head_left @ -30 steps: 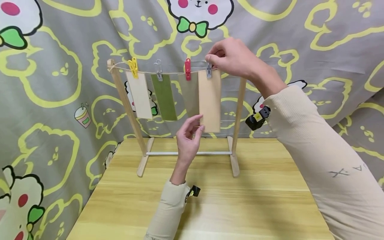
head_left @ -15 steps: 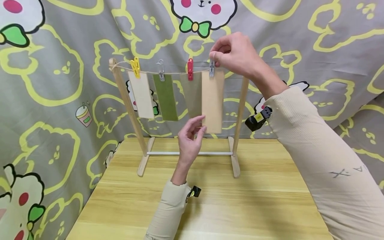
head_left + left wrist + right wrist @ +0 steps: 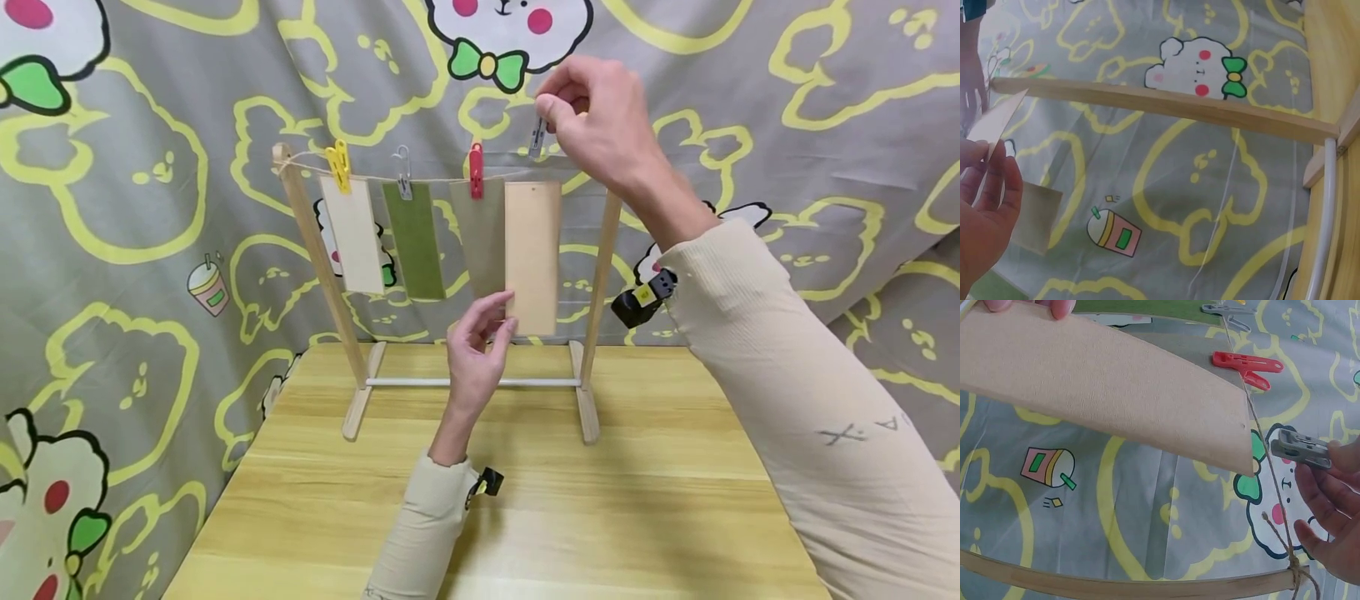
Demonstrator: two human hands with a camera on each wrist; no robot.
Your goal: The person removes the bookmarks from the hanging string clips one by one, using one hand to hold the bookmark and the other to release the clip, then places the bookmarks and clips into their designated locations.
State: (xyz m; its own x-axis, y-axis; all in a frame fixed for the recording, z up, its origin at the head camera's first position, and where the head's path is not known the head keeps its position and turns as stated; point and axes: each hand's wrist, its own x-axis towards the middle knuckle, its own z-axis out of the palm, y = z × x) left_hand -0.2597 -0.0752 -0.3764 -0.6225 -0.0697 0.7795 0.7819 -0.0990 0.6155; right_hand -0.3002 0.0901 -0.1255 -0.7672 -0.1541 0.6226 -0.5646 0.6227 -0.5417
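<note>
A peach-coloured card [image 3: 531,258] stands upright in front of the twine, its lower left edge pinched between the thumb and fingers of my left hand [image 3: 474,354]. Above the card's top edge, my right hand [image 3: 603,121] pinches a grey clothespin [image 3: 1300,449], which is off both card and twine [image 3: 1266,447]. To the left hang a taupe card [image 3: 478,237] under a red clothespin [image 3: 476,171], a green card [image 3: 414,242] under a grey hooked clothespin [image 3: 404,173], and a cream card [image 3: 354,237] under a yellow clothespin [image 3: 338,167].
The twine is strung between two wooden posts [image 3: 318,258] of a rack with a white lower bar [image 3: 405,382]. This rack stands at the back of a wood-grain table [image 3: 615,517]. A patterned grey curtain [image 3: 150,217] hangs close behind.
The grey clothespin has come off the top of the peach card and twine, and my right hand has lifted it upward. My left hand keeps its pinch on the card.
</note>
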